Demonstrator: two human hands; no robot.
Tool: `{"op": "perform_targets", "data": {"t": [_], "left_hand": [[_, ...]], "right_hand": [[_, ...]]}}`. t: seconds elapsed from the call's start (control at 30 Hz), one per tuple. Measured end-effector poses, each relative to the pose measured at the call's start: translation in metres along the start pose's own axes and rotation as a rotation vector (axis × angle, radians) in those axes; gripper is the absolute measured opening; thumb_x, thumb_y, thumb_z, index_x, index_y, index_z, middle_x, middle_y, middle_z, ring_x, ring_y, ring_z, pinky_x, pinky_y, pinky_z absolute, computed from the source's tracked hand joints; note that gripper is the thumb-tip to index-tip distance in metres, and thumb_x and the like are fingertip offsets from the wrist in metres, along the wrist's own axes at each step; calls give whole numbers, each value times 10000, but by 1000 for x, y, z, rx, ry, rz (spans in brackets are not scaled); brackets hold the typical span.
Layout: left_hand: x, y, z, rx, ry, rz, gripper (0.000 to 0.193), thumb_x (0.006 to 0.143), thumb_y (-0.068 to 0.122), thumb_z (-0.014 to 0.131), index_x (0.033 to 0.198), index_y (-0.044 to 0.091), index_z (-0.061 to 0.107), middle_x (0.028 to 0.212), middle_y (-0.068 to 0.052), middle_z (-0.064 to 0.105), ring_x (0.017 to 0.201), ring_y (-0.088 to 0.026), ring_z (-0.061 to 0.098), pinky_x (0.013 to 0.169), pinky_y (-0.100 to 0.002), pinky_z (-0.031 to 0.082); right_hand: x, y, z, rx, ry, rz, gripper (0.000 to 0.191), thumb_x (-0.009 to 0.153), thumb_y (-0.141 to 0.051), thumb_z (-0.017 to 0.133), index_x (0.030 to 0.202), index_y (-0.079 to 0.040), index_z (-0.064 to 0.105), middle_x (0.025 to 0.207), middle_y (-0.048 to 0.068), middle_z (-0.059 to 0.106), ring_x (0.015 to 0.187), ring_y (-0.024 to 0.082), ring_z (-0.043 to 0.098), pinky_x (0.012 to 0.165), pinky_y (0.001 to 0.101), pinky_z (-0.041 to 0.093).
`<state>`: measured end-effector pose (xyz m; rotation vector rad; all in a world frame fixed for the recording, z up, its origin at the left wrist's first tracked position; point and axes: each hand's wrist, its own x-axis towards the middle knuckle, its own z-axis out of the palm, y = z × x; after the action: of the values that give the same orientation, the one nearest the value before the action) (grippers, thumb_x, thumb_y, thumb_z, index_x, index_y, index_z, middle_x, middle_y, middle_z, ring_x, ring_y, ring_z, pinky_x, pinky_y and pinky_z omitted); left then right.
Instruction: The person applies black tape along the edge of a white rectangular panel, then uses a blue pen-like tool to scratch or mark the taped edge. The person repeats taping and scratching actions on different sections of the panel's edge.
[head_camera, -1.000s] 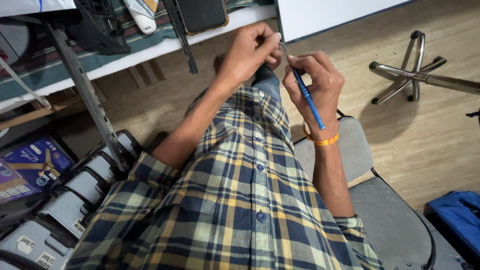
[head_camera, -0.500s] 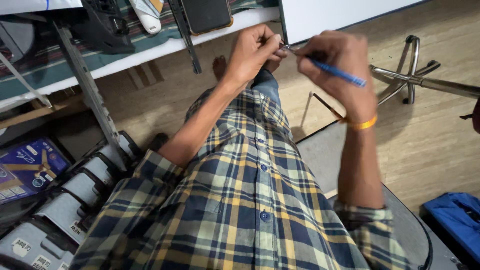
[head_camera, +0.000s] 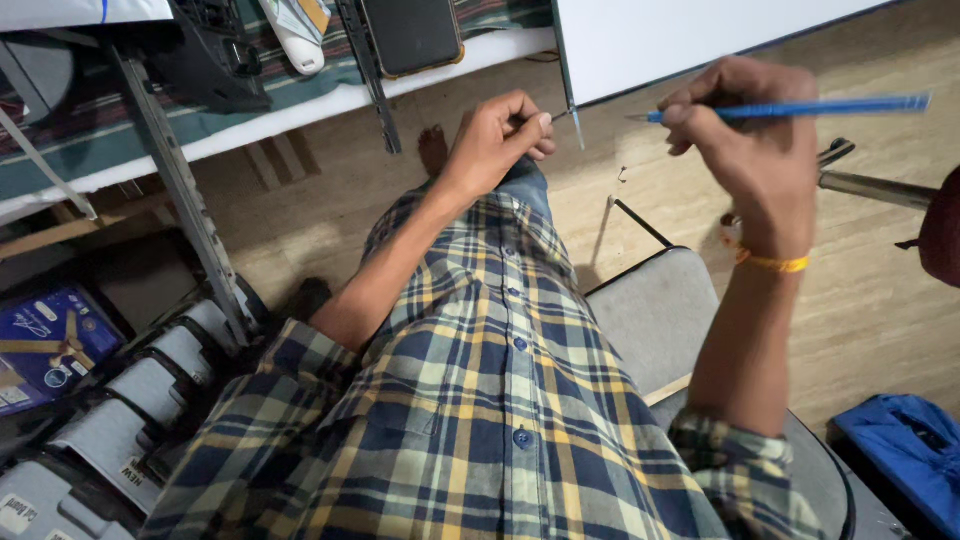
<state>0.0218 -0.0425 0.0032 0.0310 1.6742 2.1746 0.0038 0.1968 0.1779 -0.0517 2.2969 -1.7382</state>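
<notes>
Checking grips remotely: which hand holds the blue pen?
The right hand, with the orange wristband, holds the blue pen; the left hand pinches a small metal piece.

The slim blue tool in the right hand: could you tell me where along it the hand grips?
The right hand pinches the slim blue tool near its pointed metal front end; the long shaft sticks out free.

Phone (head_camera: 412, 32) on white shelf (head_camera: 300, 105)
</notes>
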Motion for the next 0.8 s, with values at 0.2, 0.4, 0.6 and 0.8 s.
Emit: {"op": "perform_targets", "data": {"t": [0.2,0.4,0.6,0.8], "left_hand": [[2,-12,1,-125,12,115,122,1052,71,618,982,-29,626,975,-110,701,880,-141,744,748,-290,659],[3,-12,1,-183,-4,191,141,1064,44,601,936,-8,571,1121,-154,673,988,-173,747,831,-319,686],[3,-9,-1,-160,-18,227,149,1067,24,587,925,-8,560,1134,-180,681,1022,-189,750,876,-317,672],[2,-9,0,-189,-22,223,143,1067,28,594,930,0,565,1139,-188,689,1031,-193,754,886,-320,674]], "right_hand": [[-29,35,36,130,273,97,35,979,13,690,1006,28,672,946,120,721,784,139,701,749,255,609],[-39,39,72,-358,325,-218,118,987,24,738,1105,33,740,1028,115,750,887,177,727,815,279,590],[-36,34,83,-467,305,-271,119,955,28,762,1071,8,746,1003,120,737,869,193,737,798,283,579],[-37,38,87,-446,293,-299,102,958,24,759,1057,14,734,1024,125,736,888,187,744,798,289,592]]}}
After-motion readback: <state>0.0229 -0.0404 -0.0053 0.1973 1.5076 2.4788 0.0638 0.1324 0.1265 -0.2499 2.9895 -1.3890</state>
